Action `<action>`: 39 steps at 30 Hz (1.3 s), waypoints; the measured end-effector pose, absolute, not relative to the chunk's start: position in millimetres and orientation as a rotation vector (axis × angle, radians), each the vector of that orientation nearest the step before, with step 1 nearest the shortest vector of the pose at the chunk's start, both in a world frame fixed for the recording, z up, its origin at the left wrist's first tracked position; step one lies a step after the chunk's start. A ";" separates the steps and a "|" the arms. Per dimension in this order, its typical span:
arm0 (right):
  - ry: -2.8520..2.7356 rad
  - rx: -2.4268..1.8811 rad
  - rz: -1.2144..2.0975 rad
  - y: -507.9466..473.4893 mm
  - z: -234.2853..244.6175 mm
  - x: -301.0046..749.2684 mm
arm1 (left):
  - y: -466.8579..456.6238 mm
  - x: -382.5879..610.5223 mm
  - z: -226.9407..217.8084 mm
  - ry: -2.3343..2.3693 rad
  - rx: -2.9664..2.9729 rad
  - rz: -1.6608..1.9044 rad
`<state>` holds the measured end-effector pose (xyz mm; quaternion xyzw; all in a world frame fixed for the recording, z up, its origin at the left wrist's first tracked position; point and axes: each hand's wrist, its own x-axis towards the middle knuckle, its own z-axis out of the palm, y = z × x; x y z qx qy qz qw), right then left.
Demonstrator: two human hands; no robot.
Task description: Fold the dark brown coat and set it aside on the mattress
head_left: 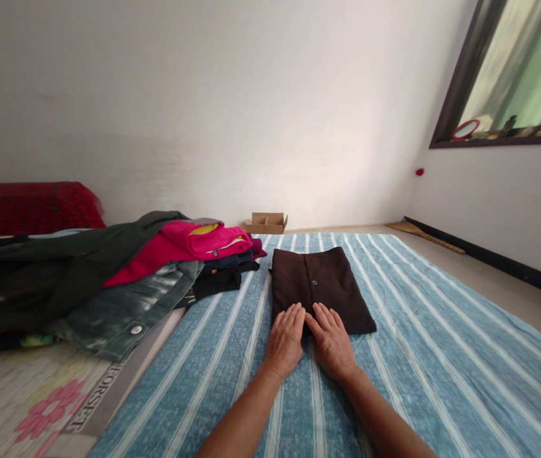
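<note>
A dark brown garment (330, 289), folded into a rough square with one button showing on its front, lies flat on the blue striped sheet (232, 394). My left hand (286, 337) rests palm down on its near edge, fingers stretched out. Beside it, my right hand (330, 340) lies on the same edge, palm down, fingers extended and slightly apart. The two hands almost meet at the thumbs. Neither one grips the cloth. Any part of the garment under the palms is hidden.
To the left lies a heap of clothes, with a dark jacket (74, 261), a pink garment (179, 251) and grey denim (127, 312). A cardboard box (268, 222) stands beyond the far edge of the sheet. A red bundle (32, 207) sits by the wall.
</note>
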<state>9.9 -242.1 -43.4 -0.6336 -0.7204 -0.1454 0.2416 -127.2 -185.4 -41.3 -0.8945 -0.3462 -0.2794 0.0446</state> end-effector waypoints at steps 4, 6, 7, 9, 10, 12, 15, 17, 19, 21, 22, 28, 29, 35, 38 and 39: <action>-1.968 -1.730 -0.402 -242.4 -43.6 9.8 | -185.3 -127.1 -41.7 -1.063 -2.733 -0.866; -1.968 -1.724 -0.406 -242.3 -43.9 10.0 | -185.3 -127.0 -41.8 -1.064 -2.727 -0.863; -1.968 -1.722 -0.408 -242.2 -44.1 10.1 | -185.4 -127.0 -41.9 -1.062 -2.723 -0.862; -1.969 -1.721 -0.411 -241.9 -44.5 10.2 | -185.4 -126.9 -42.0 -1.055 -2.717 -0.868; -1.969 -1.722 -0.415 -241.8 -44.7 10.3 | -185.5 -126.9 -42.0 -1.052 -2.715 -0.873; -1.967 -1.723 -0.429 -241.8 -44.8 10.3 | -185.7 -126.8 -41.8 -1.050 -2.713 -0.878; -1.966 -1.713 -0.462 -241.9 -44.9 10.3 | -186.1 -126.8 -41.3 -1.049 -2.717 -0.874; -1.965 -1.702 -0.479 -242.0 -45.1 10.3 | -186.3 -126.9 -41.2 -1.045 -2.718 -0.871; -1.963 -1.692 -0.485 -242.0 -45.5 10.2 | -186.2 -127.1 -41.4 -1.040 -2.717 -0.865; -1.958 -1.684 -0.485 -241.8 -45.9 10.1 | -185.8 -127.2 -42.0 -1.035 -2.716 -0.857; -1.956 -1.682 -0.486 -241.7 -46.0 10.0 | -185.6 -127.2 -42.3 -1.034 -2.715 -0.856; -1.946 -1.689 -0.486 -241.9 -45.0 9.2 | -184.7 -127.0 -43.0 -1.035 -2.715 -0.860; -1.946 -1.691 -0.484 -242.1 -44.7 9.1 | -184.7 -127.1 -42.9 -1.037 -2.715 -0.862; -1.947 -1.692 -0.485 -242.4 -44.4 9.3 | -185.5 -127.4 -41.2 -1.048 -2.729 -0.866; -1.948 -1.689 -0.489 -242.3 -44.5 9.5 | -185.8 -126.9 -40.1 -1.048 -2.733 -0.854; -1.948 -1.689 -0.488 -242.3 -44.4 9.6 | -185.9 -126.7 -39.8 -1.048 -2.734 -0.849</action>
